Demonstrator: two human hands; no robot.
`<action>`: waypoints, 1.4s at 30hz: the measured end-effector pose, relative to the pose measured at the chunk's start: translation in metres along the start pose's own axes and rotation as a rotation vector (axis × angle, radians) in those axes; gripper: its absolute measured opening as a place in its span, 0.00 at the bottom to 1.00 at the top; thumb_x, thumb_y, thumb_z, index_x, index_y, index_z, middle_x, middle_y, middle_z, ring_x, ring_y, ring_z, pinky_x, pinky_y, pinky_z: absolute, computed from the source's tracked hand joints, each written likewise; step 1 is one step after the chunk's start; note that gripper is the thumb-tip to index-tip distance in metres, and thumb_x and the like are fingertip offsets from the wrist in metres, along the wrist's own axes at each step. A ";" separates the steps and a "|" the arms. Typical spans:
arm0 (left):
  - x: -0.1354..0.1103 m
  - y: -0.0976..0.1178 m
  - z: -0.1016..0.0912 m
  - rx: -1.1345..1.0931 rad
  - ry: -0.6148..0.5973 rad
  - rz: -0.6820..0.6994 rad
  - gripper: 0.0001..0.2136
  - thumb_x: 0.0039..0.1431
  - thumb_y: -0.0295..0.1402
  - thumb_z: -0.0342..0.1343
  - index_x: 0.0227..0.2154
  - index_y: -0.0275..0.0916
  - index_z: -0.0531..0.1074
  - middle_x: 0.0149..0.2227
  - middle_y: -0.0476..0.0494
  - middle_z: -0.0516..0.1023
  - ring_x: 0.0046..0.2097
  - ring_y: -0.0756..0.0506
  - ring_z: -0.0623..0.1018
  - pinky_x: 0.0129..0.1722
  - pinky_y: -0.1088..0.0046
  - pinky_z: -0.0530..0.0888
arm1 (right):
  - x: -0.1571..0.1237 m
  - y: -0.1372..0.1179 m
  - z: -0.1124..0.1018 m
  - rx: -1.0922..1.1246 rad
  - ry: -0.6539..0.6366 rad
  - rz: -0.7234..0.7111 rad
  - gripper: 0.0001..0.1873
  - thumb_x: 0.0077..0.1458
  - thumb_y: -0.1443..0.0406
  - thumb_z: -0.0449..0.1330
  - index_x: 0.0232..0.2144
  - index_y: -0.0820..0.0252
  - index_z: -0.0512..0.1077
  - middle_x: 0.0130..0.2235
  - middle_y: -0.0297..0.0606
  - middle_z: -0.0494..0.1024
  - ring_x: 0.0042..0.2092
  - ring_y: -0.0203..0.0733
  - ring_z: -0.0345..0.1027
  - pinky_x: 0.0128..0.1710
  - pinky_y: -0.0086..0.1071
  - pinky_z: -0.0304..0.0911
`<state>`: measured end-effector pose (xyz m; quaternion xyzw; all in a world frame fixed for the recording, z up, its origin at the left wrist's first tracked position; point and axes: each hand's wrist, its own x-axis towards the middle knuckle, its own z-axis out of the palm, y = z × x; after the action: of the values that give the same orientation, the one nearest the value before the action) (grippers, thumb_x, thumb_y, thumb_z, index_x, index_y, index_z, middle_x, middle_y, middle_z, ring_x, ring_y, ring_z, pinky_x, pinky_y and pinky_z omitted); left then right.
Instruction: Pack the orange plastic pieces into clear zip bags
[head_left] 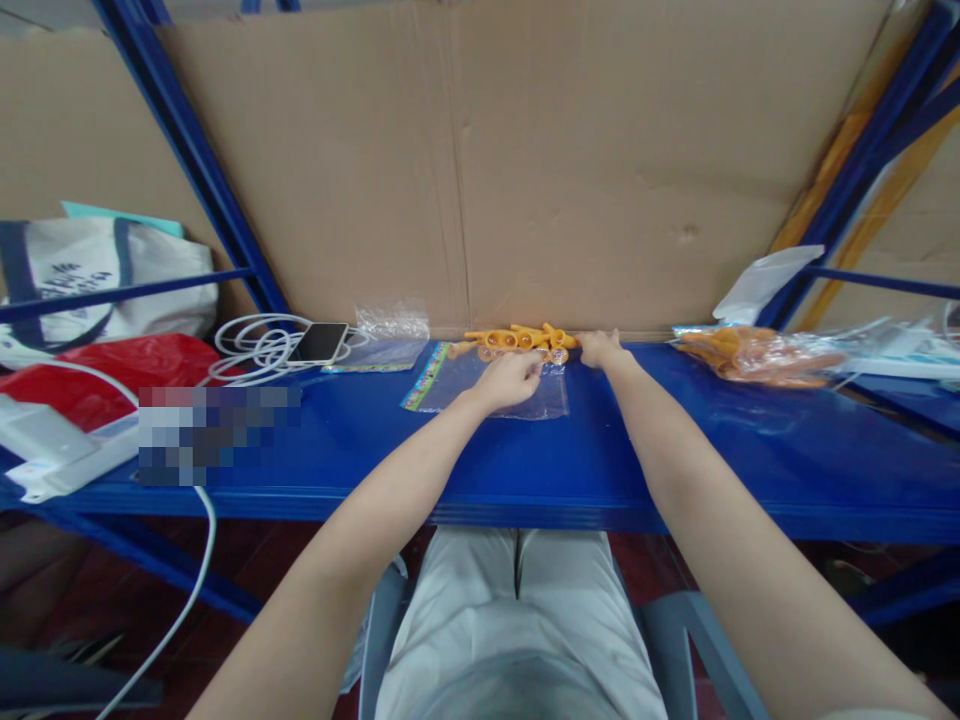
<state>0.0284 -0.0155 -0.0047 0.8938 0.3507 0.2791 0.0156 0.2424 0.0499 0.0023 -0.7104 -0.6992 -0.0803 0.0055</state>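
A small pile of orange plastic pieces [517, 340] lies on the blue shelf [525, 470] against the cardboard backing. My left hand [512, 379] rests on a clear plastic bag [450, 385] with a coloured strip, its fingers curled at the edge of the pile. My right hand [600, 347] is beside the pile's right end, fingers bent and touching the orange pieces. What either hand holds is too small to make out.
A phone [322, 342] and coiled white cable [259, 350] lie at the left, with another clear bag [390, 330], a red bag [112, 370] and a white tote [105, 275]. More orange pieces in plastic [757, 352] lie at the right. Blue frame posts flank the shelf.
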 end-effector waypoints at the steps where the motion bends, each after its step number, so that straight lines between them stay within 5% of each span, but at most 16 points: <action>1: 0.000 0.000 0.000 0.003 -0.003 0.001 0.08 0.52 0.23 0.48 0.28 0.38 0.71 0.27 0.46 0.75 0.31 0.46 0.74 0.34 0.70 0.69 | -0.001 0.001 -0.001 -0.014 0.008 -0.003 0.28 0.58 0.72 0.51 0.60 0.58 0.66 0.59 0.49 0.70 0.63 0.53 0.60 0.63 0.61 0.44; 6: 0.001 -0.001 0.001 0.023 -0.009 0.018 0.08 0.52 0.23 0.48 0.29 0.38 0.72 0.28 0.46 0.76 0.31 0.46 0.74 0.34 0.70 0.70 | -0.003 0.004 -0.007 0.023 0.130 -0.034 0.21 0.60 0.70 0.51 0.52 0.60 0.75 0.58 0.53 0.71 0.61 0.55 0.62 0.61 0.52 0.54; 11: 0.001 -0.002 0.002 0.052 -0.014 0.016 0.09 0.52 0.23 0.48 0.30 0.37 0.73 0.29 0.46 0.76 0.31 0.46 0.74 0.35 0.71 0.70 | 0.006 -0.003 -0.009 0.416 -0.092 0.047 0.22 0.60 0.72 0.50 0.55 0.68 0.72 0.41 0.52 0.82 0.40 0.47 0.78 0.42 0.35 0.69; 14: 0.002 -0.002 0.002 0.052 -0.021 0.019 0.08 0.52 0.22 0.49 0.29 0.37 0.73 0.29 0.45 0.76 0.32 0.46 0.74 0.35 0.71 0.70 | 0.009 -0.008 -0.011 0.681 -0.141 0.142 0.21 0.65 0.68 0.45 0.51 0.72 0.73 0.34 0.51 0.82 0.31 0.43 0.78 0.35 0.31 0.69; 19: 0.001 0.000 0.002 0.069 -0.028 0.009 0.09 0.52 0.22 0.48 0.29 0.37 0.73 0.30 0.45 0.77 0.33 0.45 0.75 0.35 0.70 0.70 | 0.006 -0.011 -0.026 0.852 -0.262 0.249 0.22 0.66 0.63 0.44 0.49 0.73 0.72 0.33 0.51 0.82 0.33 0.43 0.78 0.32 0.29 0.67; 24: 0.001 0.001 0.001 0.050 -0.023 0.004 0.09 0.52 0.22 0.48 0.29 0.37 0.73 0.30 0.45 0.78 0.33 0.45 0.75 0.36 0.70 0.70 | -0.006 -0.006 -0.046 0.900 -0.084 0.345 0.20 0.67 0.59 0.49 0.49 0.68 0.71 0.29 0.44 0.80 0.24 0.38 0.73 0.25 0.29 0.64; 27: 0.001 0.001 0.001 0.041 -0.022 0.003 0.09 0.52 0.21 0.49 0.29 0.37 0.73 0.30 0.44 0.78 0.33 0.45 0.76 0.37 0.69 0.71 | -0.020 -0.001 -0.058 0.936 0.017 0.295 0.14 0.60 0.67 0.58 0.48 0.64 0.72 0.29 0.37 0.78 0.20 0.32 0.67 0.23 0.26 0.63; 32: 0.002 0.001 0.000 0.054 -0.019 0.011 0.09 0.53 0.22 0.49 0.29 0.37 0.74 0.29 0.45 0.78 0.32 0.46 0.75 0.37 0.69 0.71 | -0.050 0.011 -0.071 0.937 0.124 0.175 0.25 0.53 0.74 0.65 0.53 0.65 0.69 0.35 0.41 0.80 0.23 0.32 0.68 0.24 0.25 0.63; 42: 0.002 -0.001 0.002 0.043 -0.009 0.011 0.09 0.52 0.22 0.49 0.29 0.38 0.73 0.29 0.45 0.77 0.32 0.45 0.75 0.36 0.70 0.70 | -0.092 0.033 -0.055 0.670 -0.165 -0.233 0.12 0.49 0.65 0.66 0.38 0.61 0.77 0.30 0.36 0.79 0.30 0.37 0.71 0.28 0.26 0.64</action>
<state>0.0302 -0.0131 -0.0054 0.8971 0.3514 0.2677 -0.0038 0.2685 -0.0491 0.0492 -0.5888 -0.7611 0.2107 0.1720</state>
